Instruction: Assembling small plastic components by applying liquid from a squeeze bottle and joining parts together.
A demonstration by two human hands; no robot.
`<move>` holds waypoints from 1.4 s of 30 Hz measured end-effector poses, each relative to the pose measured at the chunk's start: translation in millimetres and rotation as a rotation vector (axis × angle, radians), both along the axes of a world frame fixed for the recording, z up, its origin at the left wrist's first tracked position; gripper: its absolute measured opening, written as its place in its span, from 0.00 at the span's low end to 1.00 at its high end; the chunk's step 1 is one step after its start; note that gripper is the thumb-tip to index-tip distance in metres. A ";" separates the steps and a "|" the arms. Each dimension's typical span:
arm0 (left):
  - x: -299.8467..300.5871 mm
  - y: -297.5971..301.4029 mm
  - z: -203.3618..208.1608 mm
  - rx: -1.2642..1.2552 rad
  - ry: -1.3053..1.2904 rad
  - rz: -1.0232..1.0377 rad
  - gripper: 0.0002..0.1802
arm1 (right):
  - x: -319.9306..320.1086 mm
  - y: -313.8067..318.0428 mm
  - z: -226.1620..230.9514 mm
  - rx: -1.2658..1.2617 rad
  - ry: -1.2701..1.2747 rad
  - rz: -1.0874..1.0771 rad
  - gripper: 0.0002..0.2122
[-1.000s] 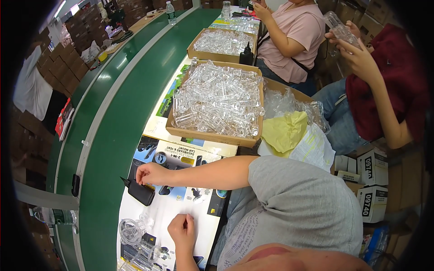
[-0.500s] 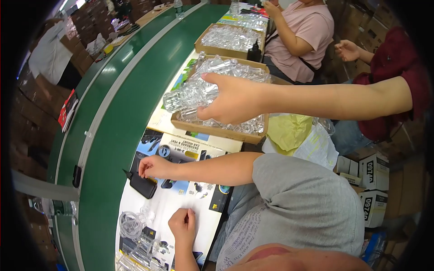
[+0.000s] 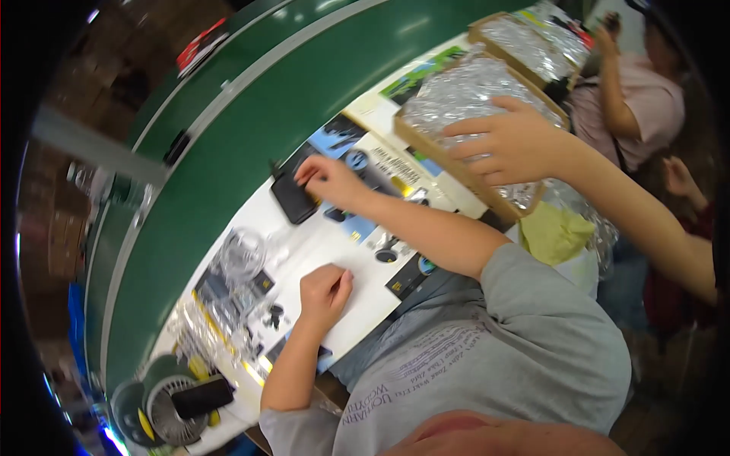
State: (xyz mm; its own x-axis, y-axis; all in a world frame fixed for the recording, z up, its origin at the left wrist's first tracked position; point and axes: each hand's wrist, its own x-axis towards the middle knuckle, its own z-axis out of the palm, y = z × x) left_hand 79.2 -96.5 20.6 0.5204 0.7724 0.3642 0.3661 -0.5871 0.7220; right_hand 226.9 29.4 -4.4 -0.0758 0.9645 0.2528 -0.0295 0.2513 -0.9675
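Note:
My left hand (image 3: 325, 295) rests on the printed white table sheet (image 3: 334, 251), curled into a loose fist with nothing visible in it. Further along the table, my right hand (image 3: 333, 182) has its fingertips bent together against the top of a black bottle (image 3: 293, 197) with a pointed tip, which lies on its side. Whether those fingers pinch anything is hidden. Clear plastic parts, one a round ring-like piece (image 3: 243, 252), lie beyond my left hand. A co-worker's open hand (image 3: 506, 144) hangs over a cardboard tray (image 3: 456, 171) piled with clear plastic pieces.
A green conveyor belt (image 3: 251, 137) curves along the table's far side. Another filled cardboard tray (image 3: 559, 85) stands at the far right. Crumpled yellow paper (image 3: 555, 234) sits beside the nearer tray. A small fan (image 3: 179, 410) and a black phone-shaped object (image 3: 202, 397) are at the lower left.
My view has turned, shifting the scene. The co-worker's hand has let go of the clear plastic pieces and now has spread fingers. My hands keep nearly the same places on the table.

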 end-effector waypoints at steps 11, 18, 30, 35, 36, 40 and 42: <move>-48.8 -23.1 45.3 0.714 -0.265 0.305 0.19 | -7.3 -21.2 21.8 0.369 -0.569 -0.049 0.14; -56.9 -34.4 47.6 0.590 -0.481 0.484 0.18 | -37.4 -50.4 30.9 0.530 -0.409 0.280 0.33; 124.9 30.0 83.7 0.558 0.100 -0.111 0.14 | -39.2 -44.3 12.9 0.452 -0.210 0.156 0.17; 194.4 84.3 91.1 0.729 0.245 -0.068 0.26 | -31.6 -43.3 20.4 0.341 -0.208 0.189 0.18; 200.4 93.5 84.8 0.737 0.242 -0.075 0.26 | -33.0 -41.3 16.3 0.325 -0.177 0.191 0.18; 209.8 115.0 68.1 0.610 0.371 -0.153 0.29 | -34.6 -42.2 15.0 0.237 -0.129 0.239 0.18; 210.0 119.5 67.3 0.520 0.414 -0.186 0.32 | -36.1 -44.7 17.8 0.246 -0.104 0.256 0.18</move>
State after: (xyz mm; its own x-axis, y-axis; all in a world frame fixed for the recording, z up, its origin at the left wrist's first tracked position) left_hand 289.2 23.0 87.9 0.8035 0.4356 0.4057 0.4104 -0.8991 0.1525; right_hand 190.8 -15.3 13.4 -0.3443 0.8225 0.4528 -0.0258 0.4738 -0.8803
